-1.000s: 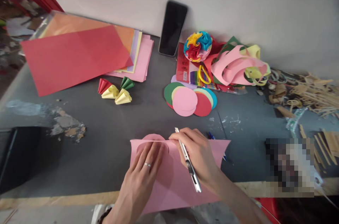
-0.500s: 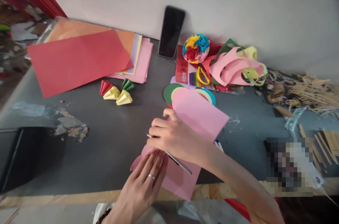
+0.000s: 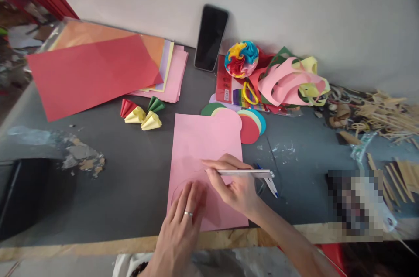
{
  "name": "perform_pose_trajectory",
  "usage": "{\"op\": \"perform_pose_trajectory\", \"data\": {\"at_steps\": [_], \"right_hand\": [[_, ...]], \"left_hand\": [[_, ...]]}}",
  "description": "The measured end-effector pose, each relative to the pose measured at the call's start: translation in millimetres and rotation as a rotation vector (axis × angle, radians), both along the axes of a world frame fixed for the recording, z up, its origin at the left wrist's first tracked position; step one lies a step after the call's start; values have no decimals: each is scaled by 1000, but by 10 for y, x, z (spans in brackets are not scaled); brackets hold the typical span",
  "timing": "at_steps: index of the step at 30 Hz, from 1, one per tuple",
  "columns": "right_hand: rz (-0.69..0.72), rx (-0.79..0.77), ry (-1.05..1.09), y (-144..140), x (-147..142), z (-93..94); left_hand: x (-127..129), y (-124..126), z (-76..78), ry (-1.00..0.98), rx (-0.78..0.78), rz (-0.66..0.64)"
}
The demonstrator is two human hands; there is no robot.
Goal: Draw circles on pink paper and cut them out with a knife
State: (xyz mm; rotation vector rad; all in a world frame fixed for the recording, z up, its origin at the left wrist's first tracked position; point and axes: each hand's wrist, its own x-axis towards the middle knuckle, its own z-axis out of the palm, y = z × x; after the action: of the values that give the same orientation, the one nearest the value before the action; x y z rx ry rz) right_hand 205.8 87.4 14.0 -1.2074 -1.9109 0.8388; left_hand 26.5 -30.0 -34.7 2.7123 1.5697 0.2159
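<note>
A pink sheet of paper [image 3: 206, 141] lies on the dark tabletop in front of me. My left hand [image 3: 183, 211], with a ring on one finger, presses flat on its lower part, fingers stretched out. A faint curved line shows on the paper around those fingertips; whether it is drawn or a disc's edge I cannot tell. My right hand [image 3: 237, 183] grips a silver pen [image 3: 242, 173] just right of the left hand, its tip pointing left, close over the sheet. Across the sheet's top right corner is a pink paper disc [image 3: 229, 121].
Coloured paper discs [image 3: 250, 129] fan out behind the sheet. A blue-and-white pen [image 3: 271, 187] lies at its right. Farther back are folded paper pieces [image 3: 151, 121], a red sheet [image 3: 94, 76], a leaning phone [image 3: 211, 37], a colourful ball [image 3: 241, 59], paper scraps [image 3: 288, 80] and wooden sticks [image 3: 386, 113].
The pink sheet has turned and straightened, uncovering the red disc. My right hand has shifted right and down, and the pen has swung from slanting to nearly level. My left hand stays on the sheet.
</note>
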Motion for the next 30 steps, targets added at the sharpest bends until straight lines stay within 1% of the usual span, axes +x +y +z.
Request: {"op": "perform_pose_trajectory", "data": {"at_steps": [2, 6, 8, 9, 10, 12, 15, 17, 22, 25, 30], "right_hand": [[-60, -84, -9, -107, 39, -48], [-92, -307, 56, -231, 43, -176], [-106, -379, 102, -262, 30, -232], [-124, -391, 109, -272, 23, -255], [-145, -382, 104, -279, 17, -273], [-149, -316, 77, -283, 10, -295], [-78, -231, 34, -266, 10, -295], [-53, -205, 7, -251, 14, -283], [-16, -218, -38, -241, 26, -267], [-20, -234, -72, -247, 28, -267], [1, -170, -120, -249, 34, -231]], "left_hand": [[-6, 14, 0, -11, -24, 13], [-66, 68, 31, -46, -44, 7], [-115, 105, 48, -74, -35, -17], [-140, 123, 56, -81, -32, -30], [-162, 140, 63, -81, -32, -40], [-192, 166, 71, -80, -22, -55], [-192, 181, 69, -83, 13, -57], [-173, 181, 60, -86, 35, -52], [-139, 180, 44, -85, 40, -46], [-134, 181, 40, -94, 43, -40], [-141, 186, 36, -101, 31, -23]]}}
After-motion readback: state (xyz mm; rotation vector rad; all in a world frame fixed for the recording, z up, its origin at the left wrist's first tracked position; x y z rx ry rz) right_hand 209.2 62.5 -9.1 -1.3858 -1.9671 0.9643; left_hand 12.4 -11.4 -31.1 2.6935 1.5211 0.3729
